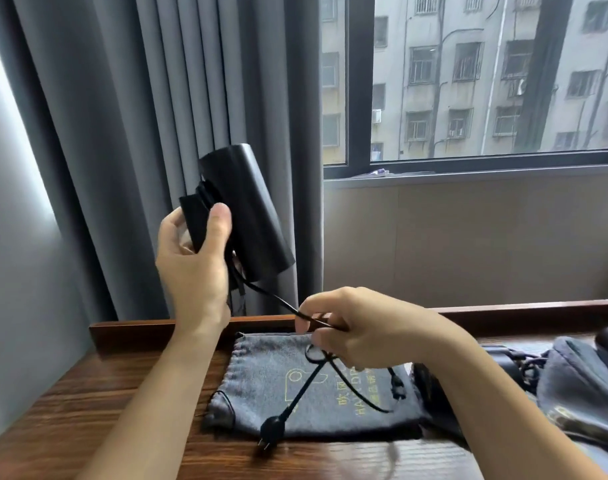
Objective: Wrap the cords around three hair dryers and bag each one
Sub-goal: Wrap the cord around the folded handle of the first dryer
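My left hand (191, 251) grips the folded handle of a black hair dryer (250, 209), held up in front of the curtain, a few turns of cord showing at the handle joint. Its black cord (271, 296) runs down and right to my right hand (358, 327), which pinches it above the table. The rest of the cord hangs below that hand, and its plug (271, 431) lies at the front edge of a flat grey drawstring bag (261, 375) with yellow print.
The wooden table (98, 403) has a raised back rim. On the right lie more grey bags (579, 386) and a black hair dryer part (503, 358) with cord. A grey curtain (157, 98) and a window stand behind.
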Motion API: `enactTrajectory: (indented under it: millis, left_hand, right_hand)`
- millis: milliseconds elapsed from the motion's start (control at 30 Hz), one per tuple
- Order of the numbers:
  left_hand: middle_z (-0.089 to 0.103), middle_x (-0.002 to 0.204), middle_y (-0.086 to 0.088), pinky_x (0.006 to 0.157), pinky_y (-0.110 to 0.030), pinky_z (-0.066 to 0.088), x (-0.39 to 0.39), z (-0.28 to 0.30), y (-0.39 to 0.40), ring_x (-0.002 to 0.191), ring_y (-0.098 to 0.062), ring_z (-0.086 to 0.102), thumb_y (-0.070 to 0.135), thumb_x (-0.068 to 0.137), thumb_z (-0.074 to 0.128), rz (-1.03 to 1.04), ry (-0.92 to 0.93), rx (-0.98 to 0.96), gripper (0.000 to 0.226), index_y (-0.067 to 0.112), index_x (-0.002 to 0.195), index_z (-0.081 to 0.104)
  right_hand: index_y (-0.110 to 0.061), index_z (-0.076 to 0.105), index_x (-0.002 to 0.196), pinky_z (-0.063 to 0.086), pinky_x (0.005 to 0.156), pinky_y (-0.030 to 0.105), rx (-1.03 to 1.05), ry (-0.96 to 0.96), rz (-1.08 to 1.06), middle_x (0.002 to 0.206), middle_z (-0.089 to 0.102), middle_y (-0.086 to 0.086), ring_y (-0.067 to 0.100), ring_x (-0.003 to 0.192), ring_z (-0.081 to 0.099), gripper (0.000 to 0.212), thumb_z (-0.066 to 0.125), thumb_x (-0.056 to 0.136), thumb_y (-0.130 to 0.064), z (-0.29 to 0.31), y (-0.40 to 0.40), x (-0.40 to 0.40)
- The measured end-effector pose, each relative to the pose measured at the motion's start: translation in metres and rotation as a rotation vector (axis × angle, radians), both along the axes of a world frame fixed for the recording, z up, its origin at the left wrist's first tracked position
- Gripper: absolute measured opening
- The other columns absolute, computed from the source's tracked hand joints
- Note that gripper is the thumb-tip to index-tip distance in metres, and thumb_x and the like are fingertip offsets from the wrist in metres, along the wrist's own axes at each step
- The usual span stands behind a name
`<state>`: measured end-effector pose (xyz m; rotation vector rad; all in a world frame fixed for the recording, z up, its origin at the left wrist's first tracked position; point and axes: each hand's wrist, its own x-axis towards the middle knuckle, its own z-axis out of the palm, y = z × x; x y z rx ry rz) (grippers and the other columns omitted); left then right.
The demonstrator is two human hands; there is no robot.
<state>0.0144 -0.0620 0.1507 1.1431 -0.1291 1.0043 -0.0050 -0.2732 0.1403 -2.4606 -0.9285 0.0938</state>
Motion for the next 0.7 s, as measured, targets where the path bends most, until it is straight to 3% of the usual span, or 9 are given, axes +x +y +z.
enactTrajectory:
  millis: [100, 200, 267, 367, 500, 600, 700]
  left_hand:
    - [0.075, 0.080, 0.018, 0.072, -0.015, 0.056, 0.003, -0.005, -0.008, 0.078, 0.000, 0.070, 0.017, 0.094, 0.076, 0.017, -0.023, 0.036, 0.034, 0.004, 0.122, 0.061]
    - [0.076, 0.082, 0.007, 0.071, -0.027, 0.059, 0.003, -0.010, -0.014, 0.077, -0.009, 0.071, 0.021, 0.091, 0.080, 0.003, -0.010, 0.102, 0.038, 0.009, 0.122, 0.062]
    - [0.077, 0.090, 0.000, 0.075, -0.033, 0.061, 0.004, -0.014, -0.015, 0.082, -0.014, 0.072, 0.027, 0.088, 0.083, 0.022, -0.004, 0.174, 0.042, 0.014, 0.122, 0.062]
    - [0.076, 0.095, -0.006, 0.074, -0.029, 0.059, 0.003, -0.014, -0.015, 0.083, -0.014, 0.072, 0.029, 0.086, 0.084, 0.044, -0.014, 0.200, 0.045, 0.014, 0.123, 0.062]
    - [0.075, 0.091, -0.003, 0.070, -0.023, 0.058, 0.001, -0.011, -0.015, 0.080, -0.011, 0.073, 0.028, 0.085, 0.084, 0.061, 0.006, 0.326, 0.042, 0.017, 0.120, 0.063]
    - [0.077, 0.094, -0.001, 0.076, -0.026, 0.060, -0.002, -0.012, -0.018, 0.087, -0.015, 0.076, 0.028, 0.085, 0.085, -0.003, 0.049, 0.420, 0.040, 0.024, 0.117, 0.063]
    - [0.077, 0.096, -0.002, 0.072, -0.027, 0.063, -0.003, -0.012, -0.019, 0.089, -0.016, 0.076, 0.030, 0.083, 0.084, -0.094, 0.087, 0.464, 0.042, 0.024, 0.119, 0.063]
  right_hand:
    - [-0.028, 0.061, 0.087, 0.042, 0.053, 0.022, -0.090, -0.092, -0.062, 0.060, 0.058, -0.014, 0.006, 0.053, 0.050, 0.015, 0.060, 0.101, -0.034, 0.011, -0.007, -0.012]
    - [-0.019, 0.059, 0.071, 0.043, 0.054, 0.031, -0.124, -0.234, -0.159, 0.061, 0.055, -0.004, 0.013, 0.054, 0.048, 0.036, 0.065, 0.096, -0.043, 0.019, -0.013, -0.020]
    - [-0.021, 0.067, 0.078, 0.046, 0.055, 0.030, -0.093, -0.252, -0.201, 0.061, 0.057, -0.005, 0.010, 0.055, 0.052, 0.028, 0.067, 0.094, -0.044, 0.025, -0.018, -0.024]
    - [-0.027, 0.071, 0.085, 0.049, 0.057, 0.027, -0.089, -0.224, -0.284, 0.067, 0.059, -0.011, 0.006, 0.061, 0.057, 0.012, 0.068, 0.093, -0.036, 0.029, -0.023, -0.026]
    - [-0.018, 0.058, 0.074, 0.054, 0.065, 0.034, -0.164, -0.365, -0.388, 0.076, 0.062, -0.003, 0.028, 0.075, 0.061, 0.030, 0.065, 0.093, -0.040, 0.027, -0.018, -0.026]
    - [-0.020, 0.062, 0.082, 0.045, 0.065, 0.032, -0.182, -0.468, -0.427, 0.084, 0.064, -0.001, 0.030, 0.080, 0.060, 0.027, 0.062, 0.096, -0.043, 0.032, -0.017, -0.030]
    - [-0.021, 0.066, 0.088, 0.042, 0.064, 0.032, -0.192, -0.568, -0.447, 0.083, 0.063, -0.001, 0.030, 0.079, 0.059, 0.029, 0.063, 0.095, -0.049, 0.034, -0.014, -0.032]
